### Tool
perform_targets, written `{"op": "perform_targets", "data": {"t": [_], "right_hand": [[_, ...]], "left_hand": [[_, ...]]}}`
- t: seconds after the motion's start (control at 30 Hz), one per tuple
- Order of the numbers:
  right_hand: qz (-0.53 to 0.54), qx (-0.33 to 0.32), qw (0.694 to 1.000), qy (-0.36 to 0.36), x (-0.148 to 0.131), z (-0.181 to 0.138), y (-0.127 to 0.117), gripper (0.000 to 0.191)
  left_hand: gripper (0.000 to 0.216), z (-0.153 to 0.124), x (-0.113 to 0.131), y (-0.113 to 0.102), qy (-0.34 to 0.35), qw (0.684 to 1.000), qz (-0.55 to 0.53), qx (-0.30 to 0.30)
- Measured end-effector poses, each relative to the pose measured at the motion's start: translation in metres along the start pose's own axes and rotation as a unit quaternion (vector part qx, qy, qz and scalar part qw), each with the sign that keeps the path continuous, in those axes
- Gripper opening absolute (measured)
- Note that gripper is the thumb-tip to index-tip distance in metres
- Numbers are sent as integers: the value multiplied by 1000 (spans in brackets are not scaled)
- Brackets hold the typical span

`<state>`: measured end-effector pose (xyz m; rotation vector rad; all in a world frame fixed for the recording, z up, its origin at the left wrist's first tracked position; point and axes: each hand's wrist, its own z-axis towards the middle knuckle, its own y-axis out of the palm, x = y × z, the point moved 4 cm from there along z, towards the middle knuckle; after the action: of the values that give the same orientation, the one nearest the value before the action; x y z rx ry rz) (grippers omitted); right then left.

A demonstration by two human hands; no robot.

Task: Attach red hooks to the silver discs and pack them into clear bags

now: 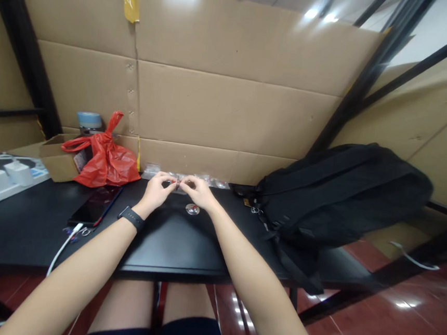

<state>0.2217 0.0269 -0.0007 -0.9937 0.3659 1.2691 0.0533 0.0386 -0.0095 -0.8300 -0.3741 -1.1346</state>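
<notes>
My left hand (156, 192) and my right hand (199, 191) meet over the far part of the black table, thumbs and fingertips pinched. Between them they grip a small thin piece (178, 183), dark with a touch of red; its kind is too small to make out. Just below my right hand, a shiny round disc (192, 209) with a red mark lies on the tabletop. Behind my hands, small clear plastic bags (218, 184) lie along the foot of the cardboard wall, partly hidden by my fingers.
At left are a red plastic bag (109, 160), a cardboard box (57, 161), a phone (97, 206) on a white cable and a power strip (6, 185) with plugs. A black backpack (342, 193) fills the right side. Cardboard (228, 110) walls off the back.
</notes>
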Motion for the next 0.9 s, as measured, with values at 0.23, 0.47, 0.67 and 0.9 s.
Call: {"op": "perform_targets", "data": {"t": [0.23,0.47,0.67,0.9], "right_hand": [[-52,-23,998,-15,8,2,0,20],[-88,-33,996,-2,13,1,-3,15],[-90,-38,995,14,13,0,-5,10],[-107,-51,993,9,6,0,-4,12]], "left_hand": [[23,0,4,1,-16,998,-59,14],[25,-3,12,2,15,995,20,-97],[38,-11,25,2,62,981,147,-107],[16,-9,11,7,45,975,176,-126]]}}
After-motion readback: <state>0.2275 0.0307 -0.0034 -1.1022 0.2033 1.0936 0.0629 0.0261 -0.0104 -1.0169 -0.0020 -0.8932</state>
